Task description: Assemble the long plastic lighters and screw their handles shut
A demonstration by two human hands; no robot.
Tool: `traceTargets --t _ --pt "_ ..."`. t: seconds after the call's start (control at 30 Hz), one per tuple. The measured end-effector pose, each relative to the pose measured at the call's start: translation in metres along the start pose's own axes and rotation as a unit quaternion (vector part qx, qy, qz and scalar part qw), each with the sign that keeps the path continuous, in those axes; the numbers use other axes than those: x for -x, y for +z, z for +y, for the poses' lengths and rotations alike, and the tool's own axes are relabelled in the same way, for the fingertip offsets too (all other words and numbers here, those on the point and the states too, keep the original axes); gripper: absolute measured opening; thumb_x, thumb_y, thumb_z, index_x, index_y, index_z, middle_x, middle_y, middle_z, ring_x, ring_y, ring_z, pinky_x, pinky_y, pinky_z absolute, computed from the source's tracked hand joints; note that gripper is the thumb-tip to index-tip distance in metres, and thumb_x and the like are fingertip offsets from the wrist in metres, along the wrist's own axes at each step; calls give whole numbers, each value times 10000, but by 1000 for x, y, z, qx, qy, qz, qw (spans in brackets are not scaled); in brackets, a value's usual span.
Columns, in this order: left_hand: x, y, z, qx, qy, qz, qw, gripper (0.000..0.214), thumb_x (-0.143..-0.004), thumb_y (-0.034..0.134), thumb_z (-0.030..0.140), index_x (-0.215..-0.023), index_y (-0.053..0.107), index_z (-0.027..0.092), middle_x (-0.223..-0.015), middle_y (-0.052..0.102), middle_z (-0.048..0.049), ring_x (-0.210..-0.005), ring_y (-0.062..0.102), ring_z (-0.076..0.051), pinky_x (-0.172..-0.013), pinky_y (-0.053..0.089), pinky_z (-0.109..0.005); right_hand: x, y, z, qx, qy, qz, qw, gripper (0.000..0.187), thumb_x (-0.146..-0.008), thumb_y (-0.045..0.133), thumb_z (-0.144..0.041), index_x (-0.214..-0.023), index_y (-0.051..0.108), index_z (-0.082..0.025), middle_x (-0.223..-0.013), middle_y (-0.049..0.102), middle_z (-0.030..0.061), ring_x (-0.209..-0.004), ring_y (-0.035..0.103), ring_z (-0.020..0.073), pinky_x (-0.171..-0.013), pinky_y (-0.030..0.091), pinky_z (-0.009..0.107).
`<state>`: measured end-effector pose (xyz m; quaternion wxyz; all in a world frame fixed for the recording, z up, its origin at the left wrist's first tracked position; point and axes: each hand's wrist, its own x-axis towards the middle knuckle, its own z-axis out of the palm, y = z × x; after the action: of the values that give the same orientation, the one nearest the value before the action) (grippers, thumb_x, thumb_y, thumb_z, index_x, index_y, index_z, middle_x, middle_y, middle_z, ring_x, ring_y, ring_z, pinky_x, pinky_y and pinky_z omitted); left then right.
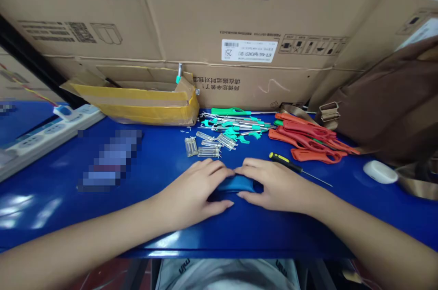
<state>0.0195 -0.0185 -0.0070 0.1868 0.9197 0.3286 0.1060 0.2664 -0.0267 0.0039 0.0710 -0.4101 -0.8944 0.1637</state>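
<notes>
A blue plastic casing lies low over the table between my two hands, its ends hidden by fingers. My left hand curls round its left end, fingers on the far side and thumb on the near side. At the other end, my right hand holds it between thumb and fingers. Just beyond are small clear lighter fluid tanks and a pile of metal lighter parts with teal triggers. Orange-red lighter casings lie to the right, with a black and yellow screwdriver near my right hand.
An open cardboard box with yellow tape stands at the back left. Left of it runs a white power strip; a blurred-out flat object lies nearby. A white earbud-like case and a brown bag sit right. Large cartons wall the back.
</notes>
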Motion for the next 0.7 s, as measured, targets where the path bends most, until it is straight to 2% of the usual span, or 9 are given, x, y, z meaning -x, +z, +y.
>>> traceTargets --t 0.07,0.13,0.17,0.23,0.3,0.33,0.4,0.6,0.7 --pt "0 1 -2 27 -4 -18 999 322 -948 659 317 -1253 619 222 -1167 654 -74 -1090 611 -251 -966 503 -404 1 2 2 14 -13 17 1000 457 -930 660 -495 -1302 654 -230 -1155 692 84 -1024 679 239 -852 559 353" --pt "-2 1 -9 47 -14 -4 999 296 -921 688 287 -1204 647 208 -1133 653 -72 -1074 617 -246 -952 508 -388 5 -6 11 47 -11 60 997 351 -971 584 -528 -1148 710 -253 -1137 698 77 -1056 667 243 -876 552 372" --pt "-4 0 -13 58 -17 0 998 296 -900 709 280 -1183 657 208 -1114 651 -66 -1064 618 -243 -942 510 -379 7 -12 18 70 7 93 993 319 -993 546 -511 -1058 721 -252 -1113 703 78 -1049 666 244 -877 548 378" --pt "-6 -1 -21 77 -21 9 997 304 -873 735 281 -1160 664 212 -1086 641 -59 -1031 618 -231 -905 516 -360 12 -22 33 148 58 125 979 305 -992 533 -495 -1019 712 -250 -1120 705 87 -1005 678 261 -825 547 394" --pt "-6 -2 -26 95 -24 18 995 299 -868 741 295 -1146 663 218 -1069 631 -54 -1005 616 -221 -879 518 -347 15 -27 48 228 111 108 961 279 -947 582 -478 -1027 690 -233 -1131 712 99 -913 694 275 -690 524 378" --pt "-6 -1 -28 102 -25 23 994 292 -876 737 304 -1146 660 220 -1073 628 -53 -1012 613 -219 -885 516 -346 16 -27 54 253 120 77 957 222 -926 597 -429 -983 686 -234 -1098 726 91 -875 699 272 -638 496 361" --pt "-6 0 -29 113 -20 35 993 276 -909 711 326 -1155 650 219 -1108 632 -57 -1060 606 -220 -934 507 -353 16 -25 63 274 134 36 951 148 -928 567 -334 -899 671 -232 -994 748 66 -842 705 258 -612 458 344" --pt "-9 4 -31 130 -21 94 987 214 -1020 537 342 -1140 653 208 -1125 681 -61 -1072 638 -210 -966 511 -352 16 -29 74 295 149 19 944 116 -905 589 -304 -869 662 -222 -971 743 70 -862 696 270 -649 460 354" --pt "-12 3 -33 120 -26 129 984 257 -1052 443 303 -978 657 183 -970 689 -48 -937 653 -189 -883 514 -320 13 -30 68 259 129 61 955 184 -942 558 -325 -1017 682 -212 -1082 723 97 -994 685 301 -770 518 398"
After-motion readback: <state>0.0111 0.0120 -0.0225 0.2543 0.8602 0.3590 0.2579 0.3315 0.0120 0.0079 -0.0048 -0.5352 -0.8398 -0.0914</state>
